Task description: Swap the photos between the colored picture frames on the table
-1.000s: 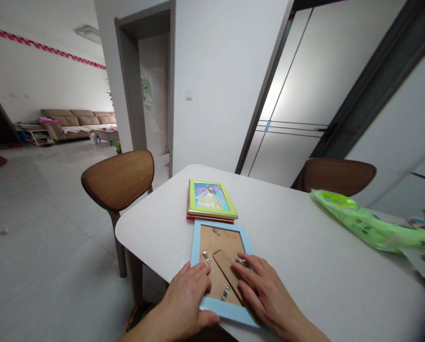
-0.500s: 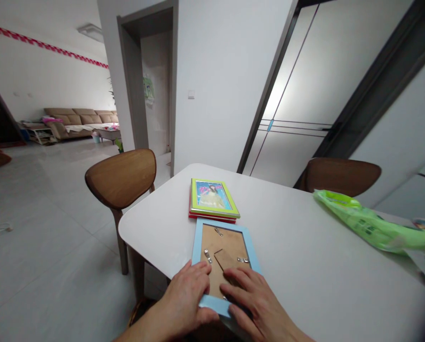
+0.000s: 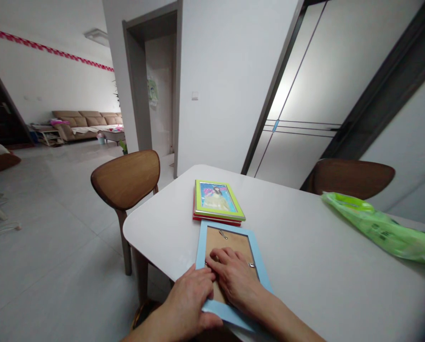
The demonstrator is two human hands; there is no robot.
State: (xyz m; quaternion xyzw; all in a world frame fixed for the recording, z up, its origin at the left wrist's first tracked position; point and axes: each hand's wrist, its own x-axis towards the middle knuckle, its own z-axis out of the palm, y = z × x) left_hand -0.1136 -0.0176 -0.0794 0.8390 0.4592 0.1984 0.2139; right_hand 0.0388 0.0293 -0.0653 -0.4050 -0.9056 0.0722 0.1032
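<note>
Picture frame (image 3: 235, 241), blue, one: face down at the table's (image 3: 297, 247) near edge.
Long axis runs away from the person, toward the stacked frames (image 3: 217, 198). Left hand (image 3: 191, 295): on the frame's near-left corner, thumb spread from fingers. Right hand (image 3: 236, 279): across the backing, fingers bent, tips by the left rim; pinching or not, cannot tell.
</note>
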